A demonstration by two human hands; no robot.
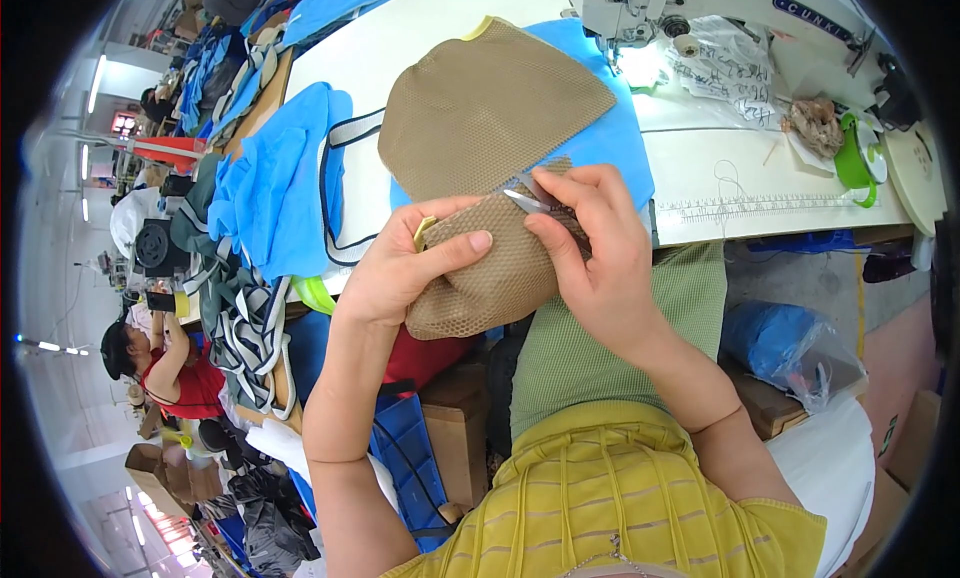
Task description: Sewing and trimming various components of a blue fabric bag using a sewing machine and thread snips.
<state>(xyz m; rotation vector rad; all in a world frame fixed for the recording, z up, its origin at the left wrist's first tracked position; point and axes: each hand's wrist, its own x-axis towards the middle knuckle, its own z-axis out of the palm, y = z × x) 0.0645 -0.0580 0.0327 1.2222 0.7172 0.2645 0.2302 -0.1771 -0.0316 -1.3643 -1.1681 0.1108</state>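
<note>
My left hand (395,263) pinches a brown mesh fabric piece (480,293), thumb on top, holding it up over the table's front edge. A small yellow edge shows beside my left fingers. In my right hand (610,268) is a pair of thread snips (527,200), its pointed metal blades lying against the upper edge of the held piece. Whether the blades have a thread between them is too small to tell. Just beyond, a larger brown mesh panel (480,108) with a yellow tab lies flat on blue fabric (628,158).
A white sewing machine (700,13) stands at the far right of the white table (690,163). Nearby are a printed ruler strip (770,206) and a green tape dispenser (858,163). To the left lie blue fabric (270,173) and striped straps (250,343). A person (180,373) works farther left.
</note>
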